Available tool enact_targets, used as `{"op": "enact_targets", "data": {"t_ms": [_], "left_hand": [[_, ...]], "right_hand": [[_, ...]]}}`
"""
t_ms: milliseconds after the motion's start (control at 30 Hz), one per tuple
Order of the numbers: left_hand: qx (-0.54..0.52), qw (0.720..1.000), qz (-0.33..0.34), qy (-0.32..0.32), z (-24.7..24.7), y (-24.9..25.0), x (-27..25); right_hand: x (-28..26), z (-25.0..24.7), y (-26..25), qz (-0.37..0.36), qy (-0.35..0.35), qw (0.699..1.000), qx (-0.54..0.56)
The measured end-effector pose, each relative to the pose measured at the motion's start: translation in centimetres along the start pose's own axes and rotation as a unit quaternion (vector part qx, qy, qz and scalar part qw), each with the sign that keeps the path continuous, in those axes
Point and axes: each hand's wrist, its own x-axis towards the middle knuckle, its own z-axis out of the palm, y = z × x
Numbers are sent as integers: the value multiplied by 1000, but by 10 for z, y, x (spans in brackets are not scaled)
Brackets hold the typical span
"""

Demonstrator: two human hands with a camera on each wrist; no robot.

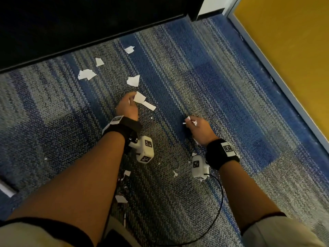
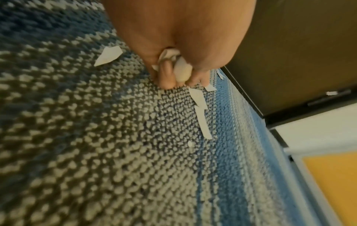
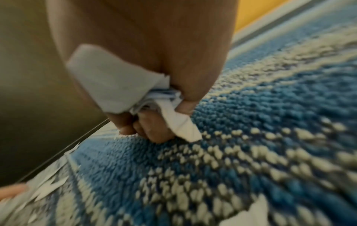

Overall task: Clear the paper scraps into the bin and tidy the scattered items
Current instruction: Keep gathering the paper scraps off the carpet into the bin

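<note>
Fingers (image 2: 166,76) of the left hand (image 1: 127,107) curl round a wad of scraps (image 2: 180,69), their tips down on the carpet (image 1: 195,72) beside a flat scrap (image 1: 139,97) and a strip (image 1: 149,105). Right hand (image 1: 200,130) likewise clenches a bundle (image 3: 115,82), one white end poking out past the thumb. More scraps lie loose on the carpet: four pieces (image 1: 86,74) beyond the left hand, nearer a dark cabinet (image 1: 71,24), and small bits (image 1: 121,199) between the forearms. A yellow wall (image 1: 293,41) runs along the right.

Black wristbands (image 1: 220,154), white tagged camera blocks (image 1: 145,149)
</note>
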Motion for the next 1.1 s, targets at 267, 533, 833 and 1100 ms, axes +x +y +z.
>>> {"op": "enact_targets", "data": {"t_ms": [267, 533, 833, 1100], "left_hand": [[214, 972, 94, -31, 4, -10, 9], [222, 962, 159, 27, 5, -2, 16], [104, 992, -44, 59, -27, 23, 4], [-112, 989, 0, 97, -189, 69, -24]], "right_hand": [[-1, 3, 3, 43, 4, 997, 64], [-4, -2, -18, 77, 3, 997, 10], [12, -3, -52, 130, -44, 973, -187], [16, 27, -270, 42, -135, 988, 57]]}}
